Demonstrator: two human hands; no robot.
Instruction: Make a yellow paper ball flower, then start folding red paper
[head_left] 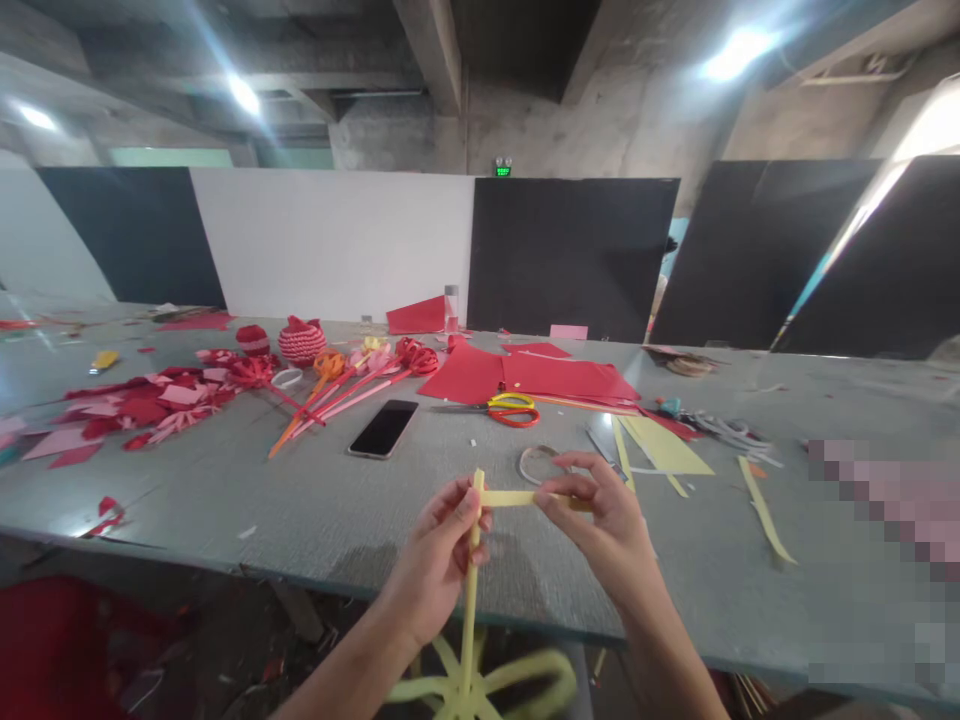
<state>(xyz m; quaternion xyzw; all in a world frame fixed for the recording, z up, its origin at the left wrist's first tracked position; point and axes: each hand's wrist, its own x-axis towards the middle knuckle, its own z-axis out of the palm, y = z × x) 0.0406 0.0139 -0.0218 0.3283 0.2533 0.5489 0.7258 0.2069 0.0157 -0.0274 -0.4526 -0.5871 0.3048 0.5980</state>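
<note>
My left hand (pixel 442 545) is closed around the upper end of a thin yellow paper stem (pixel 469 620). The stem runs down to a yellow paper flower (pixel 465 695), its looped strips spreading below the table edge. From the top of the stem a yellow paper strip (pixel 508 497) stretches to the right. My right hand (pixel 592 505) pinches the far part of that strip between thumb and fingers, holding it level. Just behind my right hand lies a roll of tape (pixel 534 463), partly hidden by the fingers.
A phone (pixel 383 430) lies left of centre, with scissors (pixel 514 408) to its right. Red paper sheets (pixel 540 378), finished paper flowers (pixel 360 375) and a heap of red and pink scraps (pixel 161 400) lie beyond. Yellow paper (pixel 667 445) is at right.
</note>
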